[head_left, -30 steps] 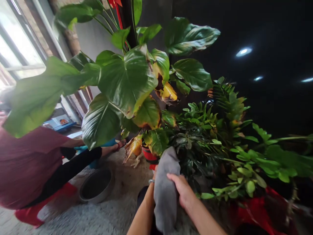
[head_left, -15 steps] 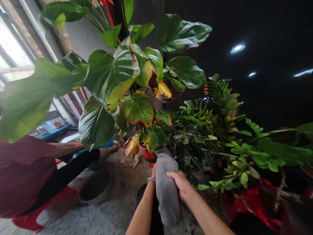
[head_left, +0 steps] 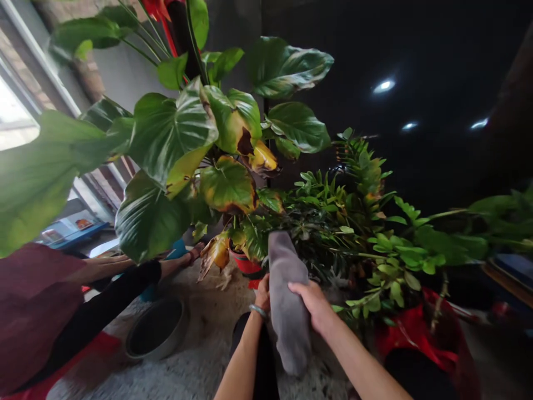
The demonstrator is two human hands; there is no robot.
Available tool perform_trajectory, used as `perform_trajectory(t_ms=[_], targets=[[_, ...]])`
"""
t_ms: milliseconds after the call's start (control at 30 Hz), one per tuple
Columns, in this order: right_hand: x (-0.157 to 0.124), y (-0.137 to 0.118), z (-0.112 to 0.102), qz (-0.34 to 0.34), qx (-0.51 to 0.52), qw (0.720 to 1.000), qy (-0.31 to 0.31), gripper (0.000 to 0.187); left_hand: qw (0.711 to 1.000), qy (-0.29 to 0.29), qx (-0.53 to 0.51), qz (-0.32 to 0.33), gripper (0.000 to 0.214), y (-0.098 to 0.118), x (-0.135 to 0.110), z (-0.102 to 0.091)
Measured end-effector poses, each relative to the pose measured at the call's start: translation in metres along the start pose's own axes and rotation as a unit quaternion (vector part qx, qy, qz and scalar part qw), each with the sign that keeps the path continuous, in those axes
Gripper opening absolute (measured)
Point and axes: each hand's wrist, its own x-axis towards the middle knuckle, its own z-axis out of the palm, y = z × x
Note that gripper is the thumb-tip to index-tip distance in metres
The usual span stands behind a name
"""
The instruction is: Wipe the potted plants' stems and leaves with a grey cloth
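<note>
Both my hands hold a grey cloth [head_left: 287, 300] upright in front of me. My left hand [head_left: 263, 293], with a silver bangle on the wrist, grips its left edge from behind. My right hand [head_left: 313, 304] lies over its right side with the fingers curled on it. The cloth's top end touches the lower leaves of a large-leaved plant [head_left: 183, 150] with green and yellow-brown leaves. That plant stands in a red pot [head_left: 245, 265] just behind the cloth.
A bushy small-leaved plant [head_left: 353, 222] spreads to the right above a red wrapped pot [head_left: 412, 333]. A grey metal bowl [head_left: 156, 329] sits on the rough floor at left. A person in a maroon top and black trousers [head_left: 83, 311] sits at far left.
The cloth and both hands have risen a little toward the leaves. The view has shifted right, so the plants and the seated person sit further left.
</note>
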Motion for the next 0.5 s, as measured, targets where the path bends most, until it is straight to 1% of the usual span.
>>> perform_trajectory(t_ms=[67,133,200,267,333,367,400,433,467,500], targets=[[-0.016,0.014,-0.014,0.016,-0.011,1.0,-0.003,0.014,1.0,-0.012,0.005,0.013,0.031,0.0,-0.002,-0.004],[-0.037,0.015,-0.035,0.021,-0.01,1.0,-0.011,0.019,1.0,-0.008,0.01,0.002,0.042,-0.002,-0.006,-0.01],[-0.055,-0.002,-0.059,0.012,0.013,1.0,0.0,0.028,1.0,0.008,0.011,-0.028,0.057,-0.005,-0.009,-0.014],[-0.061,-0.032,-0.08,-0.019,0.063,0.997,0.04,0.036,0.998,0.02,0.012,-0.051,0.064,-0.006,-0.012,-0.015],[-0.052,-0.064,-0.093,-0.086,0.129,0.984,0.093,0.037,0.997,0.026,0.01,-0.067,0.065,-0.005,-0.014,-0.012],[-0.044,-0.075,-0.095,-0.117,0.162,0.973,0.114,0.035,0.997,0.029,0.009,-0.078,0.066,-0.004,-0.014,-0.01],[-0.034,-0.081,-0.094,-0.135,0.191,0.964,0.123,0.031,0.995,0.032,0.008,-0.09,0.068,-0.002,-0.014,-0.007],[-0.023,-0.081,-0.091,-0.132,0.216,0.959,0.125,0.027,0.994,0.036,0.007,-0.103,0.07,0.001,-0.014,-0.004],[-0.014,-0.075,-0.087,-0.107,0.232,0.959,0.122,0.022,0.992,0.041,0.007,-0.115,0.072,0.003,-0.014,-0.001],[-0.007,-0.063,-0.081,-0.061,0.236,0.963,0.112,0.018,0.991,0.047,0.005,-0.126,0.075,0.006,-0.014,0.001]])
